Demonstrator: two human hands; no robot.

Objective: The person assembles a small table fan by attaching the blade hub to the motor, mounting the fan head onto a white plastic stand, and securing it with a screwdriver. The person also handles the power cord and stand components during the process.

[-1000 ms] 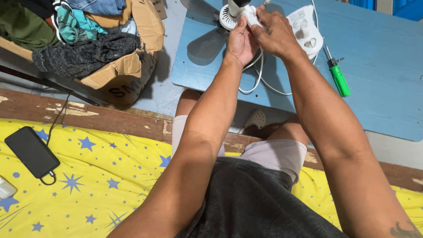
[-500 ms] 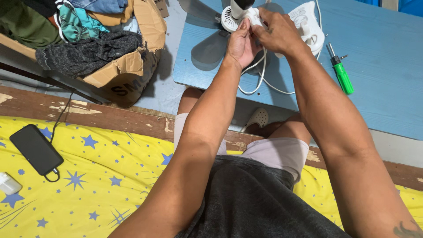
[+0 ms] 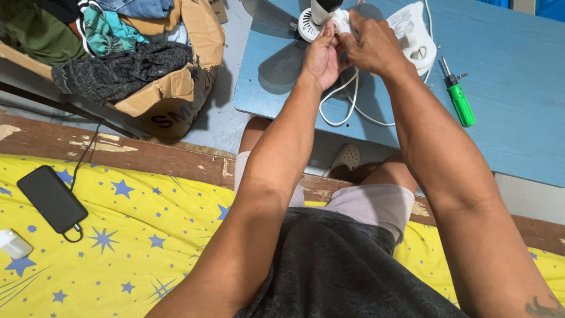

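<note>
Head view of a seated person at work on a small white fan motor at the far edge of the blue bench. The left hand and right hand met just beside the motor, the fingers of both closed on a small white part where the cord joins the housing; what exactly lay between the fingertips could not be told. A likely risk was that the small part might slip from the pinch and drop off the near bench edge to the floor, because both hands worked close together with the grip largely hidden from sight. A second risk was that a pull on the white cord, which looped loosely under the wrists, might drag the motor sideways. The motor looked round, white and slotted, with a dark shaft end uppermost and grey blades spread flat beneath it. A white plastic base piece lay just right of the hands, and a green-handled screwdriver lay apart further right. A dark phone rested on the yellow star-patterned bed, and a torn cardboard box held clothes.
</note>
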